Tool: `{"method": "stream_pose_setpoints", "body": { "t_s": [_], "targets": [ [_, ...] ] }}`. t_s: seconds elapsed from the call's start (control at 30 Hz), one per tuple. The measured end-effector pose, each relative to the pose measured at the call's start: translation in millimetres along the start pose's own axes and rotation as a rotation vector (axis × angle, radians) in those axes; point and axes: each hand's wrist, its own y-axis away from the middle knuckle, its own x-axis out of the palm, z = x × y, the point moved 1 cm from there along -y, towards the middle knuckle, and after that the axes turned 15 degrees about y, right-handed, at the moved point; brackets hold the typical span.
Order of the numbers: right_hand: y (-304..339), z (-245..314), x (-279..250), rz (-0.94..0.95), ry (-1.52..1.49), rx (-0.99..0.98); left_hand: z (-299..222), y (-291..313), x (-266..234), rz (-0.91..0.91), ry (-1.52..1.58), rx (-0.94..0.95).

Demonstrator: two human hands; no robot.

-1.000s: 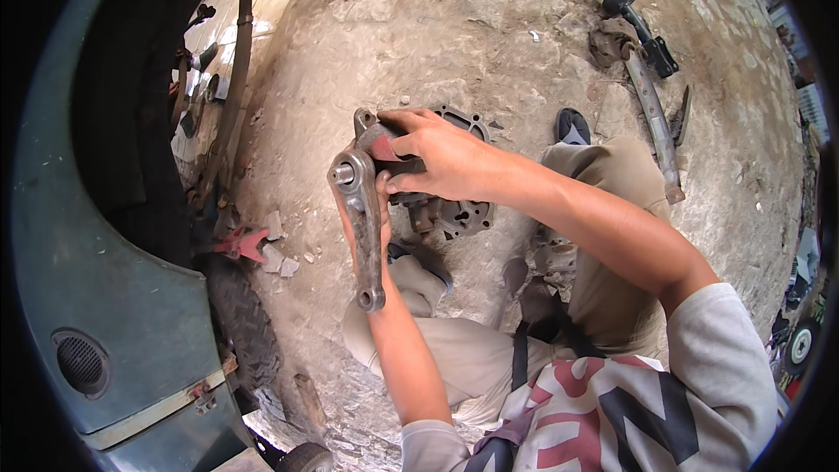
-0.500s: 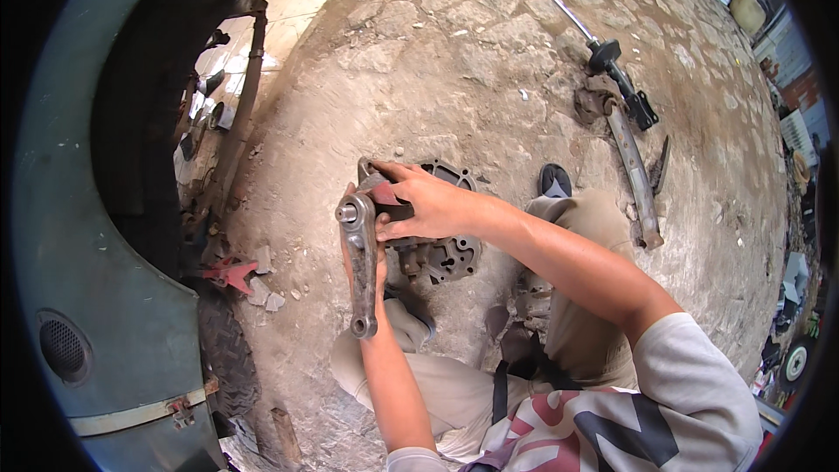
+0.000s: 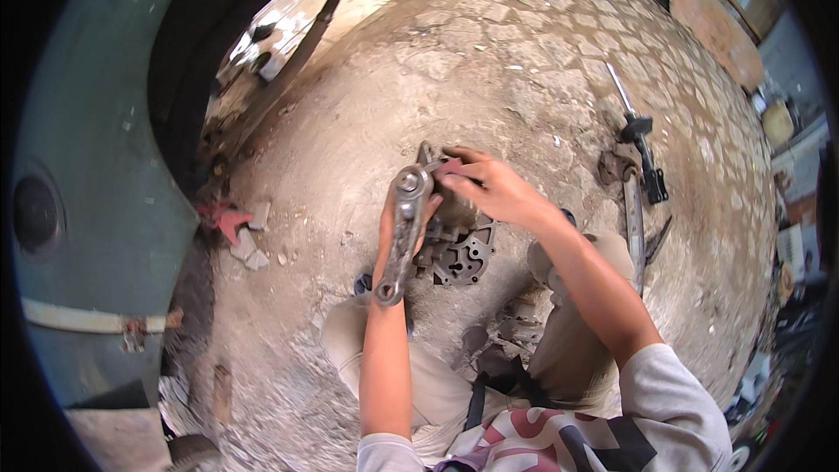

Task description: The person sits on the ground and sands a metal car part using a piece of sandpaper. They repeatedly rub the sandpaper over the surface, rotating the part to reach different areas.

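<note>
My left hand (image 3: 391,225) grips a long grey metal bracket arm (image 3: 403,232) with a round boss at its top end, held upright above my lap. My right hand (image 3: 489,188) presses a small dark reddish pad (image 3: 448,168) against the upper part of that bracket. Just below the hands lies a dark metal plate with holes (image 3: 463,258) on the dusty stone ground, between my knees.
A long metal lever (image 3: 633,218) and a black-handled tool (image 3: 643,150) lie on the cobbles to the right. A teal vehicle body with its wheel arch (image 3: 96,201) curves along the left. Red scrap (image 3: 223,218) and small stones sit near it.
The view has tilted, so the hands and bracket sit further right in the picture. My right hand still rubs at the top of the bracket; the grip is unchanged.
</note>
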Motion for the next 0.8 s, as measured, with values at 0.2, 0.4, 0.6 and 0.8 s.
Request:
{"method": "stream_pose_setpoints", "body": {
  "t_s": [0.2, 0.4, 0.6, 0.8],
  "targets": [
    [0.5, 5.2, 27.3, 0.01, -0.152, 0.106, 13.7, 7.2, -9.3, 0.01, 0.242, 0.0],
    [-10.7, -5.0, 36.7, -0.017, -0.256, 0.157, -47.0, 29.0, -9.2, 0.207, 0.662, -0.056],
    [-14.4, -2.7, 42.6, -0.089, -0.091, 0.081, -30.8, 30.5, -25.5, 0.223, 0.318, -0.099],
    [-22.9, 5.6, 22.2, -0.291, 0.02, 0.228, -27.4, 28.9, -54.1, 0.173, -0.18, -0.23]
  ]
}}
